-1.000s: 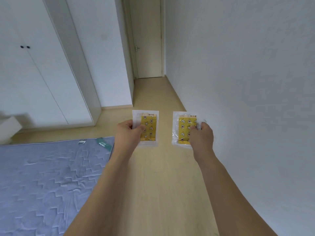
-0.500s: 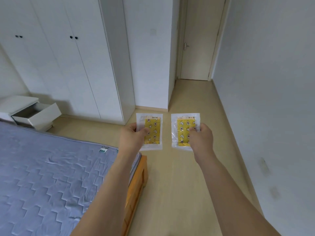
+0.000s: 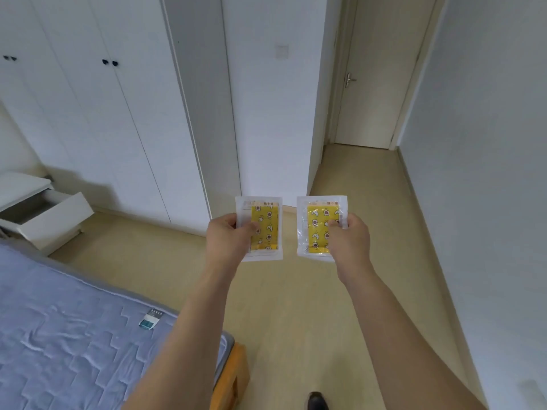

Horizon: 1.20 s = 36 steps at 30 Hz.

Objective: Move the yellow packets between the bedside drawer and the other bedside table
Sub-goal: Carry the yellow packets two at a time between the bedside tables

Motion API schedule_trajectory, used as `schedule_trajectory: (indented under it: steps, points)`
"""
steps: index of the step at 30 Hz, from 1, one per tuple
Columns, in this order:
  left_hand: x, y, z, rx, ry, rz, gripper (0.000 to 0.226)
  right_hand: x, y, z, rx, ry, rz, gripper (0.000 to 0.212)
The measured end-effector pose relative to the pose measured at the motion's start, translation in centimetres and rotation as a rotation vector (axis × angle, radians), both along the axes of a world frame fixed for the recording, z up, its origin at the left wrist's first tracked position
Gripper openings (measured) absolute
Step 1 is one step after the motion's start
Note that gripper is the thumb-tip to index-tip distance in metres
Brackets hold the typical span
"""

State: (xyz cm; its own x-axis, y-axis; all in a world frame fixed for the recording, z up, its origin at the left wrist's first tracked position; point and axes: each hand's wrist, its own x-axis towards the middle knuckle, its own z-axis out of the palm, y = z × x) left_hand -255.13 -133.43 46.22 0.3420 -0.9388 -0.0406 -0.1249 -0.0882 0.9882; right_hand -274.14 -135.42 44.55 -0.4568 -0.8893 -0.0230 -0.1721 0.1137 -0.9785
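Observation:
Two yellow packets in clear wrappers are held out in front of me above the wooden floor. My left hand (image 3: 228, 238) pinches the left packet (image 3: 265, 224) by its left edge. My right hand (image 3: 349, 239) pinches the right packet (image 3: 318, 224) by its right edge. Both packets face me upright, side by side and apart. A white bedside table (image 3: 20, 187) stands at the far left, with its open drawer (image 3: 56, 217) pulled out toward the room.
A bed with a blue-grey mattress (image 3: 74, 335) and an orange wooden frame (image 3: 236, 374) fills the lower left. White wardrobe doors (image 3: 97, 119) line the back. A closed door (image 3: 376, 84) ends the hallway. A white wall (image 3: 485, 173) runs along the right.
The view has swung left and moved forward: the bedside table with its open drawer has come into view and grown nearer. Both hands keep holding the packets in the same way.

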Motion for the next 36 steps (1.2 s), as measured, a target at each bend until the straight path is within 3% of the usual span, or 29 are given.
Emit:
schedule_trajectory:
  steps: [6, 15, 29, 36]
  points:
    - [0.7, -15.3, 1.2, 0.014, -0.034, 0.135, 0.012, 0.5, -18.3, 0.2, -0.009, -0.045, 0.126, 0.013]
    - [10.6, -30.5, -0.5, 0.061, 0.032, 0.431, 0.012, 12.6, -37.9, -0.1, 0.03, 0.01, 0.449, 0.011]
    - [34.0, -53.4, 0.9, -0.046, 0.082, 0.739, 0.008, 39.0, -65.4, 3.0, -0.052, 0.013, 0.748, 0.013]
    - [47.1, -60.8, -1.1, 0.001, 0.091, 0.877, 0.006, 54.6, -75.1, 0.0, 0.006, 0.016, 0.895, 0.014]
